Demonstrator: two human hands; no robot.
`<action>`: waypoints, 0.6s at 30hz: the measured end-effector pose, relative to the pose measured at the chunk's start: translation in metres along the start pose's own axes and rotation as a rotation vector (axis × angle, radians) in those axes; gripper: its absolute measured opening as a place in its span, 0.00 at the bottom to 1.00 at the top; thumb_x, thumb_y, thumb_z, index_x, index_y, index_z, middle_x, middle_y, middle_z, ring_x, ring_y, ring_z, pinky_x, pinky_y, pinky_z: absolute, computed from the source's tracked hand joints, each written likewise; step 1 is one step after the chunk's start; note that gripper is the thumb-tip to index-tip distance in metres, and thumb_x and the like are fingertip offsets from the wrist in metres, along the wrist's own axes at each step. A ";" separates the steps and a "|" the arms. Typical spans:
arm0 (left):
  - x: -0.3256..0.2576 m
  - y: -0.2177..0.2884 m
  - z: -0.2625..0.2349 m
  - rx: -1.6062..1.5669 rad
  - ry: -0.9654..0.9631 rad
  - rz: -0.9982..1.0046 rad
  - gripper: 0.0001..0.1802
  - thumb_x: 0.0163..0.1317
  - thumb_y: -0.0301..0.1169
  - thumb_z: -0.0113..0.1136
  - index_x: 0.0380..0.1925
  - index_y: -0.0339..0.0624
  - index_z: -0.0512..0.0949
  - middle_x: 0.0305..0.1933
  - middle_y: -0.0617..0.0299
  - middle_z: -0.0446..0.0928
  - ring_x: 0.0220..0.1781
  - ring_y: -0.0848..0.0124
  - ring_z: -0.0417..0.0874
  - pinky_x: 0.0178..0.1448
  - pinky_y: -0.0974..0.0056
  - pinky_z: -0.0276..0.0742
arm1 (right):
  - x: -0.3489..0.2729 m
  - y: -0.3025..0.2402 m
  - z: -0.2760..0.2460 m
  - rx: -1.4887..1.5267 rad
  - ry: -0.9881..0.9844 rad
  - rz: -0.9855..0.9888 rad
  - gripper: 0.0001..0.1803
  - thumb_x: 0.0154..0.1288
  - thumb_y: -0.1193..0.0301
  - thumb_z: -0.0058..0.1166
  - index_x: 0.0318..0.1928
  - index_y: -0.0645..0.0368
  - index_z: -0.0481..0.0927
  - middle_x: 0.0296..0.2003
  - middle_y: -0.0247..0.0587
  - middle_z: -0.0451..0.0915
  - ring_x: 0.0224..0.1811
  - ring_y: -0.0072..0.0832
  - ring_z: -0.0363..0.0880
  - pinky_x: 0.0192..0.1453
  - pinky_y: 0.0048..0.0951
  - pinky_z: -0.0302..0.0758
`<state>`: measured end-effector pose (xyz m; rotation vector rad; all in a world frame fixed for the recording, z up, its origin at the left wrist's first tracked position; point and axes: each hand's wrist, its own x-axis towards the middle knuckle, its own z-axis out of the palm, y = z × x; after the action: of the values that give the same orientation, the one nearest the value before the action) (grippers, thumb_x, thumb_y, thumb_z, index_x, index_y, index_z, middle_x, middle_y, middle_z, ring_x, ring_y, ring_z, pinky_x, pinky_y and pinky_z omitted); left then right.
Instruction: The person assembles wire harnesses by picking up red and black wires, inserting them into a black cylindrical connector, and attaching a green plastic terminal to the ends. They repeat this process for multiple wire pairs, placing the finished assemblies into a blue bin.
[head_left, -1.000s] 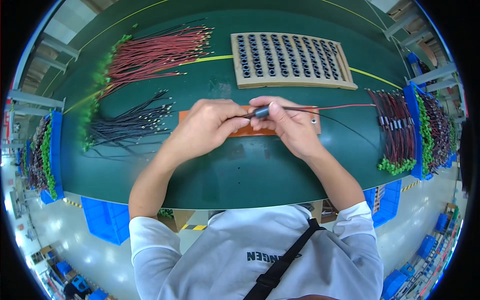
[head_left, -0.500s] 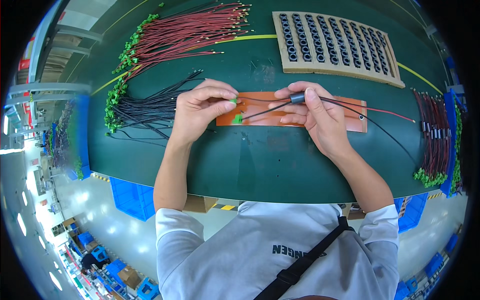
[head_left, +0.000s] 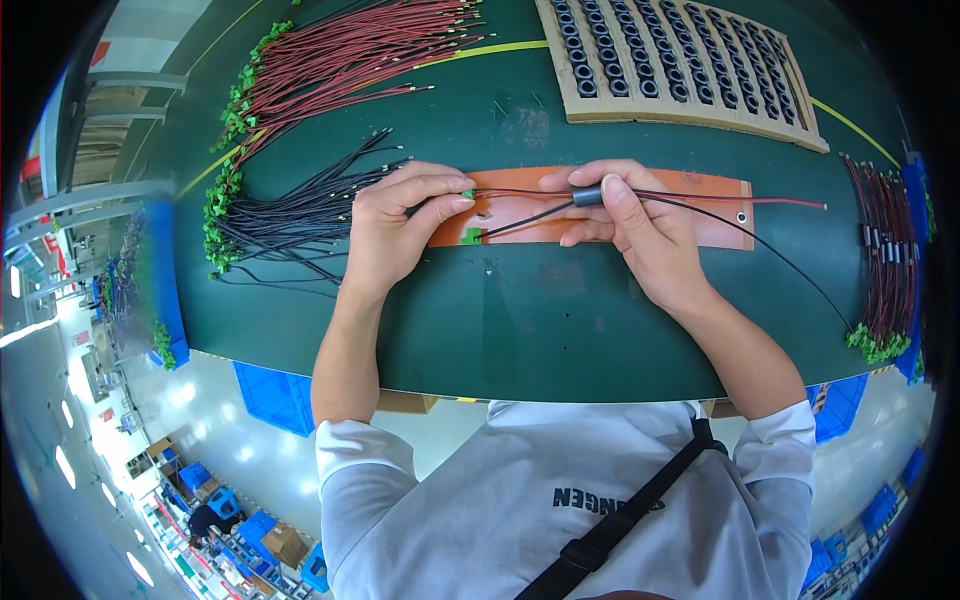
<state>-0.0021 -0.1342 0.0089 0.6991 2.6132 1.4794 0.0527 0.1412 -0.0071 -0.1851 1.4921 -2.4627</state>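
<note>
My left hand pinches a small green connector at the end of a thin wire. That wire runs rightward into a black cylindrical ferrite core, which my right hand grips between thumb and fingers. A second green connector rests near the left end of an orange strip on the table; its black wire also enters the core. From the core's right side a red wire and a black wire stick out.
Red wires with green connectors lie at the far left, black wires nearer. A cardboard tray holds rows of black cores at the far right. Bundled wires with cores lie along the right. Blue bins stand below the table edge.
The wire between my left hand and the core has straightened, and the red wire right of it points more level. Both hands keep their holds. The whole view has shifted slightly.
</note>
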 end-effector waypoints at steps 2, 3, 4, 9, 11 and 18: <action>0.005 0.000 -0.004 0.224 -0.001 0.180 0.11 0.57 0.21 0.72 0.41 0.34 0.88 0.44 0.57 0.84 0.46 0.67 0.83 0.53 0.64 0.79 | 0.000 0.000 0.000 -0.016 0.014 0.000 0.19 0.86 0.60 0.41 0.59 0.63 0.74 0.59 0.51 0.80 0.56 0.30 0.84 0.58 0.31 0.84; 0.006 0.001 -0.006 0.336 -0.001 0.269 0.12 0.56 0.22 0.74 0.41 0.34 0.87 0.44 0.58 0.83 0.46 0.67 0.83 0.53 0.64 0.78 | 0.001 0.001 0.001 -0.024 0.020 0.001 0.19 0.86 0.60 0.41 0.59 0.63 0.74 0.59 0.51 0.80 0.56 0.30 0.84 0.58 0.31 0.84; 0.005 0.003 -0.008 0.241 -0.014 0.187 0.13 0.55 0.24 0.75 0.42 0.34 0.86 0.44 0.58 0.82 0.46 0.68 0.82 0.52 0.64 0.77 | 0.000 0.001 0.001 -0.016 0.023 0.001 0.19 0.86 0.60 0.41 0.59 0.63 0.74 0.59 0.51 0.80 0.56 0.31 0.84 0.58 0.31 0.84; 0.004 0.012 -0.021 0.183 -0.146 0.181 0.19 0.52 0.29 0.79 0.42 0.37 0.82 0.43 0.61 0.82 0.43 0.70 0.80 0.48 0.65 0.74 | 0.000 0.001 0.001 -0.002 0.031 -0.001 0.19 0.86 0.60 0.41 0.59 0.63 0.74 0.59 0.51 0.80 0.55 0.33 0.85 0.58 0.33 0.85; -0.002 0.018 -0.023 0.087 -0.220 0.037 0.17 0.53 0.27 0.78 0.41 0.38 0.82 0.42 0.61 0.84 0.42 0.72 0.81 0.46 0.66 0.74 | 0.000 0.002 0.001 0.002 0.033 0.005 0.19 0.86 0.60 0.40 0.59 0.63 0.74 0.59 0.51 0.80 0.56 0.33 0.85 0.58 0.33 0.85; -0.007 0.015 -0.019 -0.068 -0.229 -0.118 0.13 0.58 0.20 0.74 0.43 0.36 0.85 0.43 0.62 0.86 0.43 0.78 0.82 0.43 0.70 0.77 | 0.000 0.001 0.002 -0.004 0.042 0.017 0.19 0.86 0.60 0.40 0.59 0.63 0.73 0.59 0.52 0.80 0.55 0.36 0.86 0.58 0.33 0.85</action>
<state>0.0045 -0.1455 0.0302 0.6521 2.3789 1.3595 0.0533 0.1391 -0.0065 -0.1220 1.5094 -2.4655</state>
